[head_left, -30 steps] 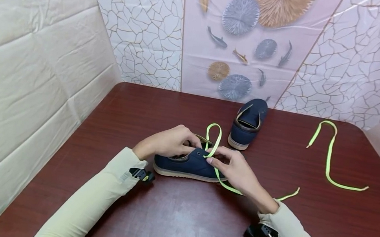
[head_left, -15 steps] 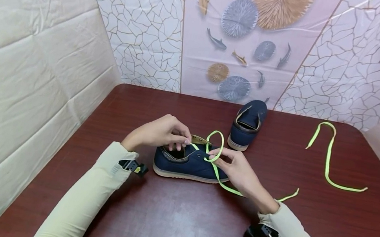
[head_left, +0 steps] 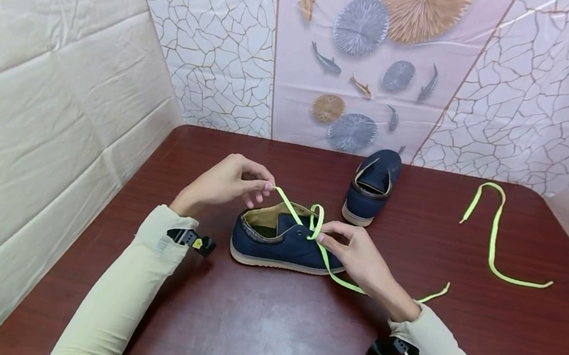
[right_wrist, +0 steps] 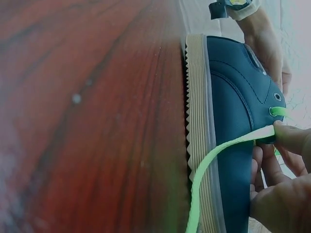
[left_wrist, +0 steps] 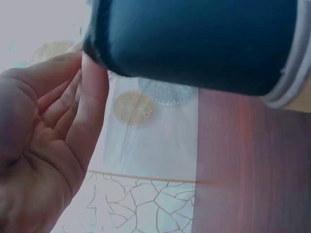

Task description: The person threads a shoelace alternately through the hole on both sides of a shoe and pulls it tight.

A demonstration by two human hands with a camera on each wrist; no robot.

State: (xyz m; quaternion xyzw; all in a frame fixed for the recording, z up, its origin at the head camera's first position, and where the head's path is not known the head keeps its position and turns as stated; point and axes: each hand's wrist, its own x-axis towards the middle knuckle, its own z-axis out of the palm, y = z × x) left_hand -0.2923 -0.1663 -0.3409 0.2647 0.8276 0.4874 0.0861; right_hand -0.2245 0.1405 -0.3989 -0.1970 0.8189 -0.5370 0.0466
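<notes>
A navy blue shoe [head_left: 281, 251] stands on the table, toe to the right, with a neon green shoelace [head_left: 289, 205] threaded at its eyelets. My left hand [head_left: 230, 181] is raised beyond the heel and pinches one stretch of the lace between thumb and finger, pulled up taut from the shoe opening. At the lacing, my right hand [head_left: 360, 259] pinches the lace close beside a small loop standing over the eyelets. In the right wrist view the lace [right_wrist: 204, 167] runs from the thumb down across the shoe's side. The left wrist view has the heel [left_wrist: 194, 43] close up.
Farther back stands the other navy shoe [head_left: 371, 188], without a lace. A second green shoelace [head_left: 492, 238] lies bent on the right of the brown table [head_left: 255, 328]. Patterned cloth walls [head_left: 226, 46] border the table's back and sides.
My left hand has moved from inside the shoe opening up and left, drawing the lace out with it. The loop at the eyelets has shrunk. My right hand has barely moved.
</notes>
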